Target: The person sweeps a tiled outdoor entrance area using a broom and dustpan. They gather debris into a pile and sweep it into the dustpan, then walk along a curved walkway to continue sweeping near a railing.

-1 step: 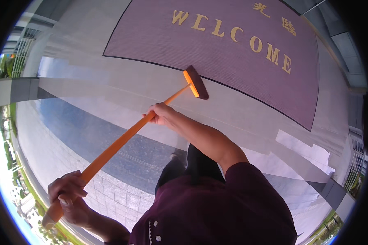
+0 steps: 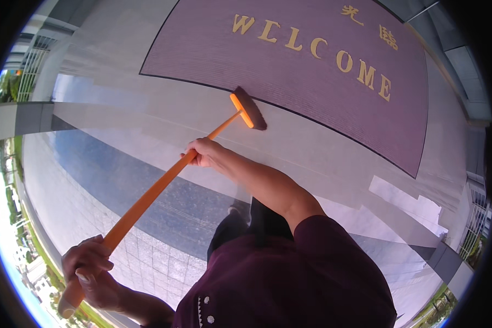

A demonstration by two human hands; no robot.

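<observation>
I hold a push broom with a long orange handle (image 2: 147, 198) slanting up from lower left. My left hand (image 2: 92, 270) is wrapped round the handle near its pale end. Farther up the shaft, my right hand (image 2: 203, 152) closes round it with the arm stretched across. The broom's orange head (image 2: 241, 111) carries dark brown bristles (image 2: 253, 112). They rest on the smooth grey floor (image 2: 191, 117), their far end overlapping the black edge of a purple doormat (image 2: 290, 71).
Gold lettering covers part of the mat. A dark floor band (image 2: 115, 164) curves past my legs, beside paler tiles (image 2: 164, 265). Grey pillar bases stand at left (image 2: 33, 118) and lower right (image 2: 448, 259). Greenery and a bright outdoor area lie beyond the left edge.
The broom head has shifted left along the mat's near edge. My right hand has moved left with the shaft, while my left hand has shifted only slightly.
</observation>
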